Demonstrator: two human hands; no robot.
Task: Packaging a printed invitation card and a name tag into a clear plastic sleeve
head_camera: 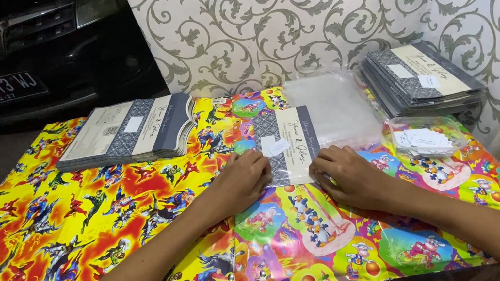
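Both hands, left [244, 181] and right [349, 175], press flat on the card [287, 145]; best squared before meeting the sleeves [331, 108] at one o'clock.

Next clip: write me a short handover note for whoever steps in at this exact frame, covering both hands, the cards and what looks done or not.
Left hand: flat on the near left edge of the centre card, gripping nothing.
Right hand: fingertips on the card's near right corner.
The card lies flat on the cartoon-print table cover, not sleeved.
Clear sleeves lie just behind and right of it.
Left stack of cards at the far left; right stack at the far right.
Small bag of white slips sits right of the hands.
Which stack is finished cannot be told.
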